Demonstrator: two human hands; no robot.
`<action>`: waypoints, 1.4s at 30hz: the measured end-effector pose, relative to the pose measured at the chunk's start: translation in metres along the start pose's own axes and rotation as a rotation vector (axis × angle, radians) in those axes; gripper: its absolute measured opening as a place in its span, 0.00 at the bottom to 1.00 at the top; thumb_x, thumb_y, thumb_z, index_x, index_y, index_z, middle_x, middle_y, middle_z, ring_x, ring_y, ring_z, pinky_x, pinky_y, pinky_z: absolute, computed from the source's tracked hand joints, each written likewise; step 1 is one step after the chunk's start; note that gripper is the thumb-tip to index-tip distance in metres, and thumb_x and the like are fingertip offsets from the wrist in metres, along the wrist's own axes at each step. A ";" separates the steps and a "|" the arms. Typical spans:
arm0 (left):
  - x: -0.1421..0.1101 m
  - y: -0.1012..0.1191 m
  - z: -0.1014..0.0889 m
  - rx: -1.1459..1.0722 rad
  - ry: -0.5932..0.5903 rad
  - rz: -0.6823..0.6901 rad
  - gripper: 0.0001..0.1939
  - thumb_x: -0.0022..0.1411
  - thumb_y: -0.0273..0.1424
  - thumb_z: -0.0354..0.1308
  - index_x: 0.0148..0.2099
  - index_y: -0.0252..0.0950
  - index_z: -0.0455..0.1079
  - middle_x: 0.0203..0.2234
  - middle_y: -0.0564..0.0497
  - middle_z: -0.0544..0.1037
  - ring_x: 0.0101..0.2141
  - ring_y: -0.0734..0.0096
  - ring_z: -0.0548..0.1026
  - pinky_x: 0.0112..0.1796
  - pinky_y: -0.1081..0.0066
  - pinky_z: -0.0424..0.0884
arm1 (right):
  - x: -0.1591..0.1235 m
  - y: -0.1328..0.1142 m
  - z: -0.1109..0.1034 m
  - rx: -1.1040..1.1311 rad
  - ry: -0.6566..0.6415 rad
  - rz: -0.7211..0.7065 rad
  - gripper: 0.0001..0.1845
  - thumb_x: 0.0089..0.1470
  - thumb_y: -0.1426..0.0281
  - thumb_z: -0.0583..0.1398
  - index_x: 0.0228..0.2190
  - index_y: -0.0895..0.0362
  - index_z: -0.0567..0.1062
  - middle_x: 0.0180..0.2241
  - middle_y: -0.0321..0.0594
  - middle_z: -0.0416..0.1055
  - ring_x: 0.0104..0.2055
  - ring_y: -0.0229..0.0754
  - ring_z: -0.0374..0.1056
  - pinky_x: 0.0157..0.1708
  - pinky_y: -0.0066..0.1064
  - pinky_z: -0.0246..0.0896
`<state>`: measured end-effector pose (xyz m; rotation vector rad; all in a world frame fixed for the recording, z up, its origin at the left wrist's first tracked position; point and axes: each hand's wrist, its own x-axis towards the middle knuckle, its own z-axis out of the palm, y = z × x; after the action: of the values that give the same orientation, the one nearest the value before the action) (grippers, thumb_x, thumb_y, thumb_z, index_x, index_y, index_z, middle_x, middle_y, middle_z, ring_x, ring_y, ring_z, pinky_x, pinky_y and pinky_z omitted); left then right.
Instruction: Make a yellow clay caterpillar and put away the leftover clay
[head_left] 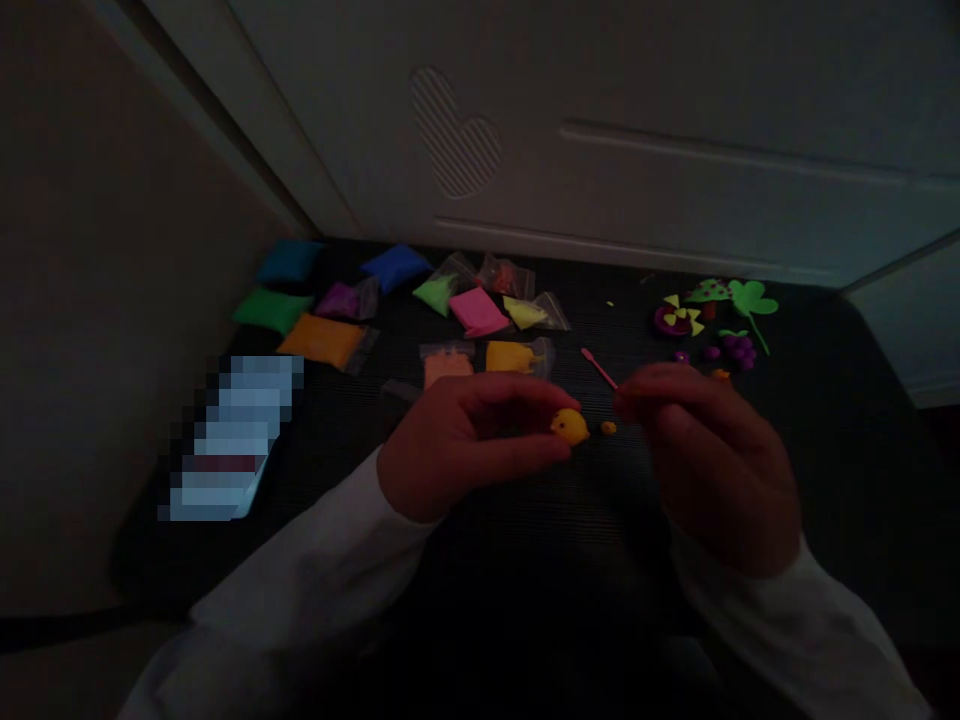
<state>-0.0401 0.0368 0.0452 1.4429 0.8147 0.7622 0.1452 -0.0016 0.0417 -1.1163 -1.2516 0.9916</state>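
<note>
My left hand [465, 440] pinches a small yellow clay figure [570, 426] between thumb and fingertips. My right hand [709, 455] hovers just to its right, its fingertips closed on the end of a thin pink clay tool [598, 367], which angles up and away from them. Below the gap between my hands, a tiny orange clay ball [608, 428] rests on the dark ribbed mat [525, 520], touching neither hand. The scene is dim, so fine detail on the figure is hard to make out.
Bagged clay in several bright colours [397, 310] lies across the far mat. At the far right sit green and purple clay shapes [720, 320]. A pixelated flat object [229, 440] lies at the left. A white panelled door [600, 120] stands behind the mat.
</note>
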 end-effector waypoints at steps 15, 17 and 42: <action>-0.010 0.007 0.003 0.079 -0.007 0.078 0.12 0.51 0.31 0.61 0.40 0.41 0.70 0.33 0.53 0.75 0.34 0.72 0.72 0.36 0.72 0.70 | -0.013 -0.004 -0.011 -0.606 -0.239 -0.589 0.30 0.46 0.76 0.56 0.51 0.44 0.64 0.42 0.39 0.64 0.40 0.46 0.63 0.40 0.45 0.59; -0.011 0.008 0.003 0.078 -0.019 0.076 0.12 0.51 0.31 0.60 0.40 0.40 0.71 0.32 0.53 0.75 0.34 0.72 0.72 0.35 0.71 0.70 | -0.012 -0.005 -0.010 -0.596 -0.254 -0.586 0.31 0.45 0.77 0.56 0.51 0.45 0.64 0.42 0.39 0.64 0.40 0.46 0.63 0.38 0.45 0.60; -0.010 0.009 0.004 0.006 -0.026 0.095 0.12 0.49 0.28 0.61 0.39 0.40 0.71 0.31 0.54 0.75 0.32 0.73 0.72 0.35 0.71 0.69 | -0.013 -0.001 -0.012 -0.511 -0.254 -0.526 0.28 0.45 0.75 0.57 0.48 0.42 0.67 0.41 0.37 0.66 0.42 0.46 0.62 0.44 0.46 0.56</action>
<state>-0.0421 0.0263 0.0545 1.5024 0.7339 0.8117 0.1565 -0.0152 0.0408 -0.9675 -1.9534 0.4268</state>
